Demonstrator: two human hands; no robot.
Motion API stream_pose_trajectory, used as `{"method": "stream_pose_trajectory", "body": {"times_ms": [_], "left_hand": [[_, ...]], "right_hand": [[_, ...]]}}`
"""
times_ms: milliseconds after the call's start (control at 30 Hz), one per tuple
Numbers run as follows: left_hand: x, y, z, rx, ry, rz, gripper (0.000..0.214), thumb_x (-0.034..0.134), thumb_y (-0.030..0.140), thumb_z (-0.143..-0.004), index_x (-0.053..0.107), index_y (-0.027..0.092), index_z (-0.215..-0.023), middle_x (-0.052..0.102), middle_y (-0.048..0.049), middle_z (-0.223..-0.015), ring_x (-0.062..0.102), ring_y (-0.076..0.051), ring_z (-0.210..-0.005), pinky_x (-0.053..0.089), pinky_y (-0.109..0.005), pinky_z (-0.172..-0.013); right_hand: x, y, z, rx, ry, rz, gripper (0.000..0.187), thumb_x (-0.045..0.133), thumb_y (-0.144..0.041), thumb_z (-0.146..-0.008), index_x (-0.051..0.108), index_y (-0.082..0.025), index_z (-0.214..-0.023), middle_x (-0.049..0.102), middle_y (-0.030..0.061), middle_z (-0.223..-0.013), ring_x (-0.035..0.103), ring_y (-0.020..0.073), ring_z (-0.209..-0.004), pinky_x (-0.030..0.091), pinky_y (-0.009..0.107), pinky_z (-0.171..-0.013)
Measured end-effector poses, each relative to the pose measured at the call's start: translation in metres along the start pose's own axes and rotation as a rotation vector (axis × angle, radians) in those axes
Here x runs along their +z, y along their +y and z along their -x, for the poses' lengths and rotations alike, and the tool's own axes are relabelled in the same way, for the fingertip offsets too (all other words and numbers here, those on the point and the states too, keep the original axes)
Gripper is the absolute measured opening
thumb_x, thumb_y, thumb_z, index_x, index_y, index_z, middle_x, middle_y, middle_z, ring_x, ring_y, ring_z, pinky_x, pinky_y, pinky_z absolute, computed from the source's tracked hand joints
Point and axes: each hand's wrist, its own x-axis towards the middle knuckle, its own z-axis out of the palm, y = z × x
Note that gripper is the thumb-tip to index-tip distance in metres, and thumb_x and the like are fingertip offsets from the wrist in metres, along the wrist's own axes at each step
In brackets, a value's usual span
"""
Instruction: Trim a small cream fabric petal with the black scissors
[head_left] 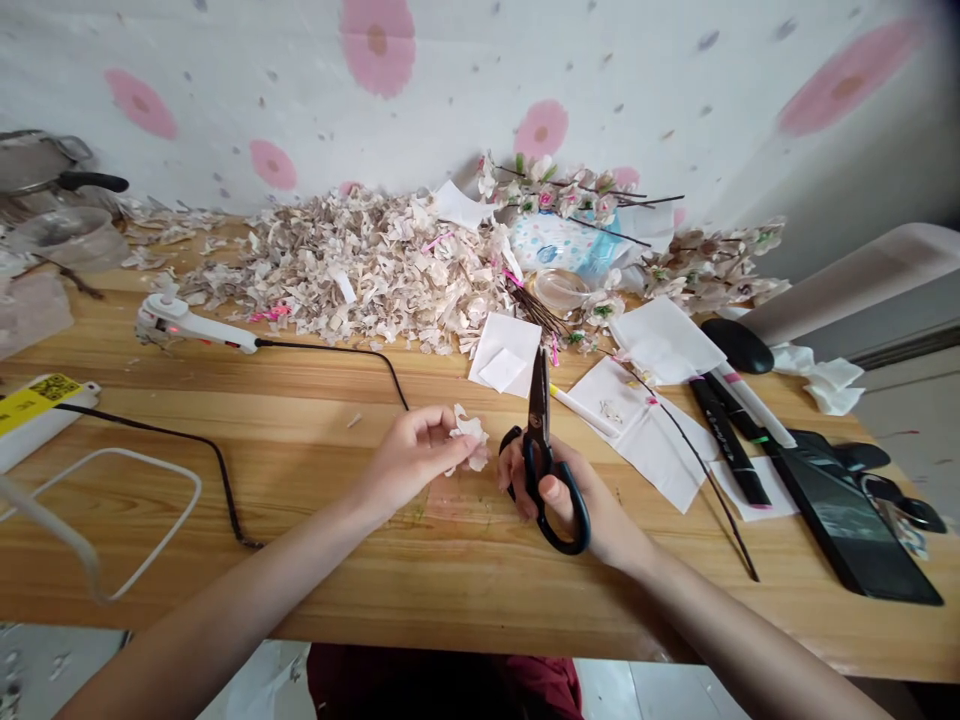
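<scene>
Between the thumb and fingers of my left hand (420,450) is a small piece of white paper (469,440) with ragged, cut edges. My right hand (592,490) grips black-handled scissors (538,440), thumb through one loop. The blades point away from me and look closed together; nothing shows between them. The scissors are held just right of the paper piece, apart from it. Both hands are above the near middle of the wooden table (322,560). Beyond them lie square white paper sheets (491,350) and a large heap of paper scraps (375,265).
A hot glue gun (195,325) lies left, its cord running toward my hands. Further left is a power strip (37,415). To the right are a thin twig (701,465), markers (727,440) and a phone (855,520). Paper-flower branches (562,190) lie at the back.
</scene>
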Motion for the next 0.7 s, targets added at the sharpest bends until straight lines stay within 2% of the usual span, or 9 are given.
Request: {"method": "stream_pose_trajectory", "body": {"times_ms": [133, 267, 433, 533, 700], "left_hand": [[0.004, -0.002, 0.003, -0.1, -0.14, 0.022, 0.031, 0.08, 0.036, -0.064, 0.056, 0.017, -0.068, 0.07, -0.0029, -0.067, 0.065, -0.015, -0.06, 0.05, -0.026, -0.061], [0.008, -0.01, 0.003, -0.158, -0.188, -0.051, 0.027, 0.079, 0.033, -0.064, 0.059, 0.017, -0.069, 0.067, -0.0015, -0.063, 0.064, -0.014, -0.058, 0.049, -0.025, -0.059], [0.008, -0.014, -0.001, -0.078, -0.095, -0.1, 0.021, 0.074, 0.035, -0.07, 0.065, 0.016, -0.071, 0.066, -0.0009, -0.065, 0.061, -0.014, -0.06, 0.05, -0.026, -0.062], [0.007, -0.014, -0.002, -0.041, -0.027, -0.024, 0.021, 0.075, 0.035, -0.07, 0.069, 0.016, -0.074, 0.069, -0.0017, -0.071, 0.062, -0.014, -0.065, 0.051, -0.027, -0.065], [0.003, -0.007, -0.002, -0.092, 0.059, 0.177, 0.03, 0.08, 0.039, -0.066, 0.072, 0.014, -0.081, 0.072, -0.0036, -0.072, 0.064, -0.014, -0.064, 0.052, -0.027, -0.065]], "right_hand": [[0.002, -0.007, -0.002, 0.047, 0.101, 0.092, 0.047, 0.069, -0.059, -0.076, 0.054, -0.018, -0.093, 0.056, 0.0015, -0.083, 0.05, 0.0107, -0.059, 0.045, 0.024, -0.054], [0.004, -0.006, -0.008, 0.128, 0.131, 0.139, 0.038, 0.07, -0.053, -0.076, 0.054, -0.018, -0.081, 0.054, -0.0018, -0.071, 0.047, 0.0099, -0.055, 0.042, 0.023, -0.051], [0.002, -0.002, -0.01, 0.067, 0.2, 0.171, 0.035, 0.07, -0.049, -0.077, 0.053, -0.019, -0.077, 0.05, -0.0041, -0.061, 0.043, 0.0092, -0.051, 0.039, 0.023, -0.05], [0.001, 0.0, -0.009, 0.047, 0.223, 0.114, 0.037, 0.069, -0.052, -0.078, 0.051, -0.02, -0.079, 0.048, -0.0041, -0.062, 0.046, 0.0108, -0.052, 0.04, 0.024, -0.051], [0.004, 0.008, 0.002, -0.026, 0.024, 0.002, 0.053, 0.048, -0.073, -0.083, 0.048, -0.02, -0.085, 0.047, -0.0003, -0.071, 0.046, 0.0138, -0.057, 0.047, 0.029, -0.056]]}}
